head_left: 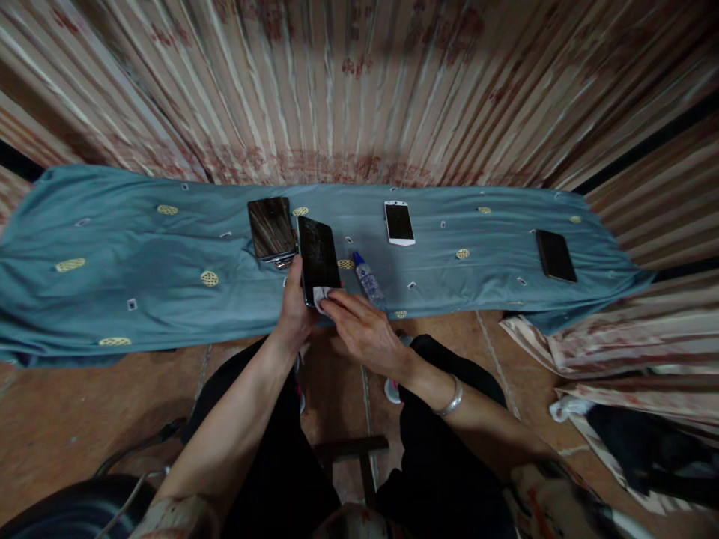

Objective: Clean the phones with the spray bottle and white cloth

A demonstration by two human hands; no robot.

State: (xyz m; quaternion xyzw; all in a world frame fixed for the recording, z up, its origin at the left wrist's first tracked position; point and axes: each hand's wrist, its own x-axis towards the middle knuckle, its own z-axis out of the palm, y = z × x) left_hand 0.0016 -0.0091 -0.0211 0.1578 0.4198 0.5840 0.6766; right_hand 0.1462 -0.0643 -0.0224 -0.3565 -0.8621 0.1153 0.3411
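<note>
A black smartphone (319, 251) with what look like cracks on its screen is tilted up in my left hand (296, 307), whose thumb lies along its left edge. My right hand (362, 329) pinches a small white cloth (321, 297) and presses it on the lower part of the screen. Just right of the phone, a clear bottle with a blue cap (368, 279) lies on the table cover. Left of it is a stack of phones or tablets with a dark glossy one (272, 227) on top, partly hidden by the held phone.
Blue patterned fabric (168, 277) covers the long table before me. A white phone (399, 223) lies past the bottle, and a dark phone or case (556, 256) sits near the right end. Pleated curtains (348, 97) hang behind. A round black object (79, 513) with a cable stands at lower left.
</note>
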